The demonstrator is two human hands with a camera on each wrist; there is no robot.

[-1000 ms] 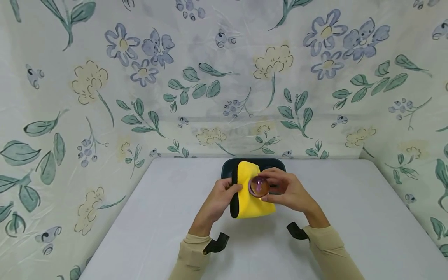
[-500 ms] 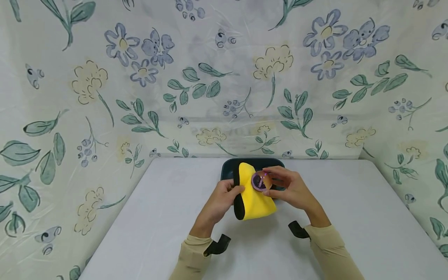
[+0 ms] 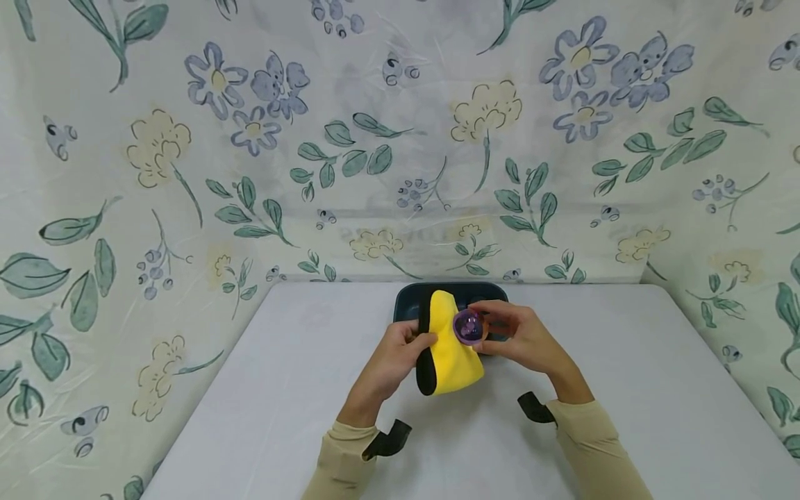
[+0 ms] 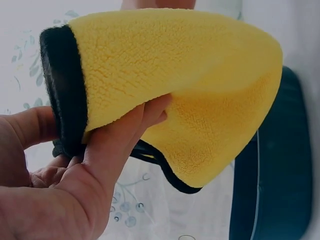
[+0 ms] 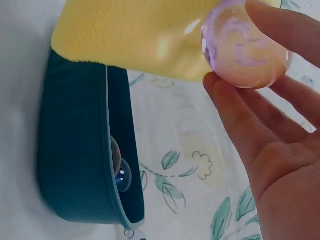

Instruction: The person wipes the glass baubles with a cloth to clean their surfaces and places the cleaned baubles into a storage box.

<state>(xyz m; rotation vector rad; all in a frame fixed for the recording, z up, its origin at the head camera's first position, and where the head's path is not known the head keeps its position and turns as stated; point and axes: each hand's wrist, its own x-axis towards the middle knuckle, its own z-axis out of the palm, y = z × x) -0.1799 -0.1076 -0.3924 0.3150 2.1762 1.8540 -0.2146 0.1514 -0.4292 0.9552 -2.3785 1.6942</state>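
My left hand (image 3: pixel 400 353) grips a yellow plush cloth (image 4: pixel 175 65) by its black-edged side, thumb in front and fingers behind. In the left wrist view the cloth is folded over and its lower corner hangs free. My right hand (image 3: pixel 521 339) pinches a clear purple-tinted ball (image 5: pixel 245 47) between thumb and fingertips. The ball sits right beside the cloth and overlaps its right edge in the head view. Both are held up in front of a dark teal tray (image 3: pixel 409 300), which they partly hide.
Inside the tray, clear balls (image 5: pixel 124 175) show past the rim in the right wrist view. The tray stands at the far edge of the white table (image 3: pixel 300 361). A flower-printed curtain (image 3: pixel 350 139) rises behind it.
My right hand has turned the ball and drawn it slightly right on the cloth. My left hand and the cloth have shifted a little to the right.
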